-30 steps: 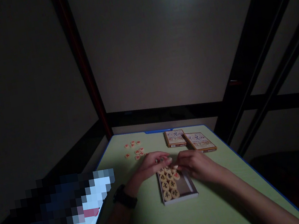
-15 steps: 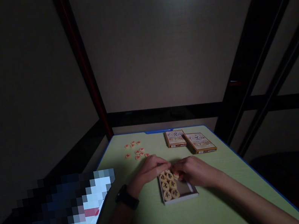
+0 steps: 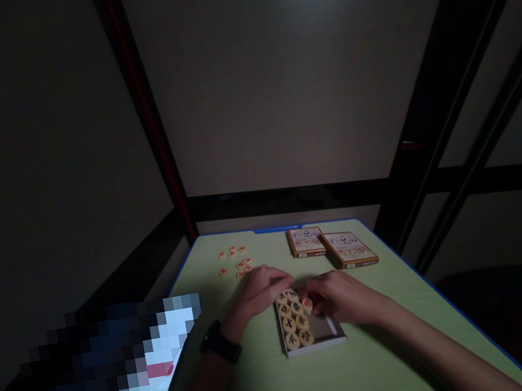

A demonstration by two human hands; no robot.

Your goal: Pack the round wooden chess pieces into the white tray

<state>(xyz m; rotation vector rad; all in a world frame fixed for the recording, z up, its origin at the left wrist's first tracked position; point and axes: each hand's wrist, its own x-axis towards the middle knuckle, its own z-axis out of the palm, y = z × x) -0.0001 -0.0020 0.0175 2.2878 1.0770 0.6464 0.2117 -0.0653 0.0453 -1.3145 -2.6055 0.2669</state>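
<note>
- Right hand (image 3: 340, 293), 2 o'clock of box (image 3: 316, 347): fingertips at red-marked piece (image 3: 307, 304); can't tell if grasping.
- Piece lies 12 o'clock inside.
- Left hand (image 3: 266, 284), 11 o'clock: grip hidden.
- Best kept flat, snug.

A pale green table (image 3: 273, 387) with a blue rim stands against a grey wall (image 3: 263, 88), which catches a soft glow near the top. Two boxes (image 3: 350, 247), their pale covers printed with dark characters, lie side by side at the far right. A bright screen (image 3: 175, 350), partly pixelated, overlaps the left edge. A reddish post (image 3: 148, 121) rises at left; a dark beam (image 3: 436, 59) slants at right.
</note>
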